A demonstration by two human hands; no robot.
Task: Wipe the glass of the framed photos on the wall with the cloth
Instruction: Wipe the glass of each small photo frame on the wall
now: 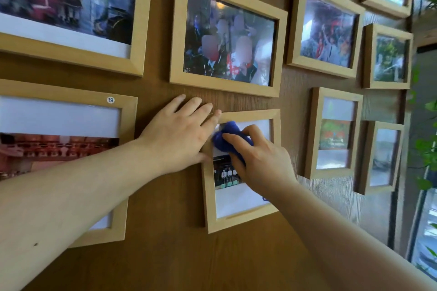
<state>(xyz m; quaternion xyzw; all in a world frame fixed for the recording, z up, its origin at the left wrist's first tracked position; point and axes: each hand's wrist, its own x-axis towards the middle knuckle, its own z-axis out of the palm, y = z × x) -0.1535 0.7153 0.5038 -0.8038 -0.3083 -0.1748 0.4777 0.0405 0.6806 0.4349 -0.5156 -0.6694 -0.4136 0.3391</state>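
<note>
A small light-wood framed photo [238, 217] hangs low in the middle of a brown wood wall. My right hand [260, 160] presses a bunched blue cloth [228, 138] against the upper left of its glass. My left hand [179, 134] lies flat on the wall, fingers spread, with its fingertips and thumb touching the frame's left edge and top left corner. The hand and cloth hide much of the photo behind them.
Several more wooden framed photos surround it: a big one [227, 38] directly above, one marked 19 [71, 111] at the left, two upright ones [333, 132] at the right. Green plant leaves [428, 149] and a window run along the right edge.
</note>
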